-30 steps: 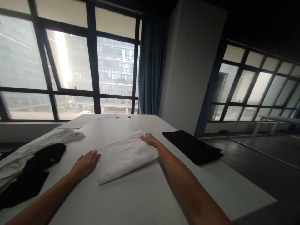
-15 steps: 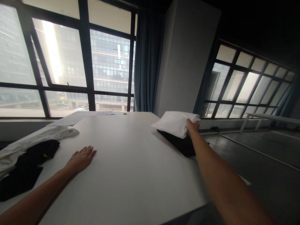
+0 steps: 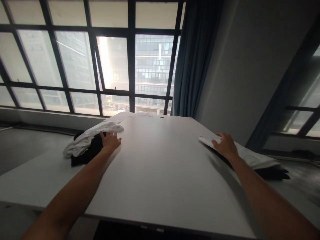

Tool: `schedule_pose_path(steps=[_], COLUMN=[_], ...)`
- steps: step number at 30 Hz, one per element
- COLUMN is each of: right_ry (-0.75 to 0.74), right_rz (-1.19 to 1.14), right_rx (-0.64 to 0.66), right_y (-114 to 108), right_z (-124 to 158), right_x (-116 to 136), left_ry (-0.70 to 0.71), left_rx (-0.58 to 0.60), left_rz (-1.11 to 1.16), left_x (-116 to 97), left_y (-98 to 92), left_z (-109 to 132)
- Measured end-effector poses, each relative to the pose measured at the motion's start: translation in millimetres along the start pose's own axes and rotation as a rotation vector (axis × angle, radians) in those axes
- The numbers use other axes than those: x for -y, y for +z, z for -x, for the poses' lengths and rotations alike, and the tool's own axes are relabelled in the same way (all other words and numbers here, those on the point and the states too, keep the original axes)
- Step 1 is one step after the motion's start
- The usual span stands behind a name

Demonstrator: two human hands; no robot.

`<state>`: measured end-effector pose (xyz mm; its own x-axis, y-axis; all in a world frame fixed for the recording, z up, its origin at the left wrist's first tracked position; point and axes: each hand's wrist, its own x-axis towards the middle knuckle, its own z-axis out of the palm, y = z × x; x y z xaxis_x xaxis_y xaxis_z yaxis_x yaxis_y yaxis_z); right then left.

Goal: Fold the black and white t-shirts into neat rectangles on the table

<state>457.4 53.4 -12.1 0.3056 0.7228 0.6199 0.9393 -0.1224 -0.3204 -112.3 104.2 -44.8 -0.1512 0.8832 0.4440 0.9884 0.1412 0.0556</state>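
At the left of the white table lie a crumpled white garment (image 3: 82,141) and a crumpled black garment (image 3: 93,150). My left hand (image 3: 111,140) is open, its fingers spread at the black garment's right edge; I cannot tell how firmly they touch it. On the right side, a folded white garment (image 3: 257,157) lies over a folded black garment (image 3: 271,173) at the table's edge. Over the white one's near-left part is my right hand (image 3: 226,146), with thumb and fingers apart. Part of the folded stack is hidden behind my right forearm.
White paper sheets (image 3: 118,117) lie at the far left of the table (image 3: 160,173). A small dark round hole (image 3: 161,117) sits near its far edge. Beyond stand windows, a blue curtain (image 3: 197,60) and a grey pillar (image 3: 232,76).
My right hand has let go of the folded white garment, which now rests flatter on the black one. My left hand has moved from bare tabletop to the black garment. The view has turned left.
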Motion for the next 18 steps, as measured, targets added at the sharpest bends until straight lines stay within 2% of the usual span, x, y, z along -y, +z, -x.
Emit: schedule_pose_path(steps=[2,5,7,11,15,18], right_ry=[-0.139,-0.181,-0.188,-0.288,-0.250,-0.210], right_rz=[-0.012,-0.009,0.000,-0.002,-0.085,-0.128], right_rx=[0.126,0.203,0.250,0.338,0.381,0.410], right_y=[19,48,63,75,72,69], right_z=[5,27,44,60,59,61], right_x=[34,71,85,92,88,87], left_ry=[-0.148,-0.280,-0.310,-0.302,-0.284,-0.265], left_rx=[-0.026,0.074,0.109,0.070,0.054,-0.067], left_rz=[-0.054,-0.007,0.036,0.078,0.123,0.150], left_x=[28,61,72,74,67,74], left_y=[-5.2,-10.3,-12.2,-13.9,-17.2,-20.7], left_z=[-3,-6,-9,-14,-14,-12])
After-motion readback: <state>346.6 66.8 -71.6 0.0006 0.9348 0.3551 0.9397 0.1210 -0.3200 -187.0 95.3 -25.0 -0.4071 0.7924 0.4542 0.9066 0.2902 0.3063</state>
